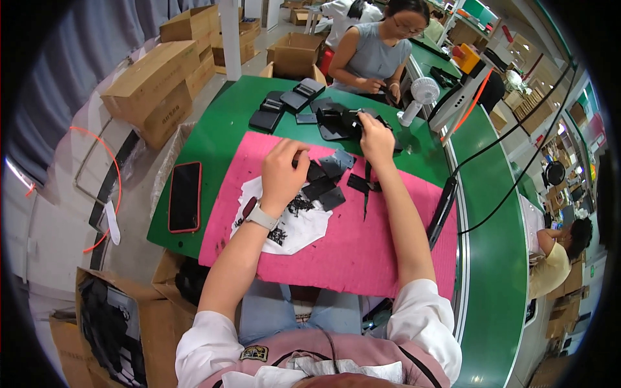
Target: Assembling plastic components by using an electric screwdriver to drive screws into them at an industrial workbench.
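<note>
**Right hand (pixel 376 137) at the black parts (pixel 332 126), left hand (pixel 283 171) beside the plates (pixel 319 189)**

The hands are well apart. The right one's fingertips meet the black parts, which sit on the green table (pixel 217 126) just past the far edge of the pink mat (pixel 349 258); that pile spreads mostly left to right, lying to the left of this hand, which is the nearer. The left hand is curled at the plates' left side, palm down. Whether either hand grips anything is hard to tell, since the fingers hide it.

The plates lie on the mat between the hands, overlapping at mixed angles. The cloth (pixel 310 240) with its small black bits (pixel 278 235) borders them on the near side. Open room is toward the near right of the mat, up to the pen-shaped tool (pixel 442 213) at its right edge.
</note>
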